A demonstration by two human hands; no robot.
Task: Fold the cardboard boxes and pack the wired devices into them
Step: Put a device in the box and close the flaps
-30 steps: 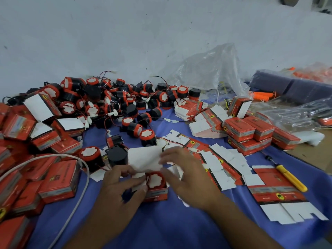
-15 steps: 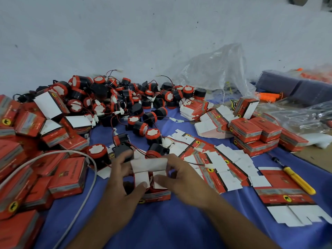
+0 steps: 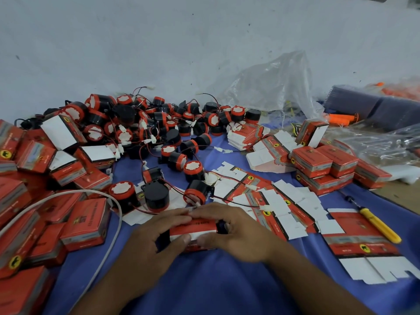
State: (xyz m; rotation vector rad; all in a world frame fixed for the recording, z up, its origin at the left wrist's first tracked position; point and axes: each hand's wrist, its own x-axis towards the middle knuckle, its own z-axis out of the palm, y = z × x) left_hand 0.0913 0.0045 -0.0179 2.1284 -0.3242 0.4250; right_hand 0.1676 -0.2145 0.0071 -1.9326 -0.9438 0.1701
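Note:
A small red cardboard box [image 3: 193,226] lies on the blue cloth [image 3: 204,280] in front of me, its lid folded down. My left hand [image 3: 154,237] grips its left end, thumb against the front. My right hand [image 3: 236,230] grips its right end, fingers curled over the top. The device inside is hidden. A heap of black-and-red wired devices [image 3: 159,123] lies behind, with a few loose ones [image 3: 156,196] just beyond my hands. Flat unfolded boxes [image 3: 272,201] spread to the right.
Packed red boxes [image 3: 84,223] pile up at the left, with more stacked at the right [image 3: 322,164]. A white cable [image 3: 109,242] loops across the left. A yellow-handled screwdriver [image 3: 379,226] lies at the right. A clear plastic bag [image 3: 272,83] leans on the wall.
The white top flap that stood open has been folded down and the box now looks closed. Both hands moved closer together over its top.

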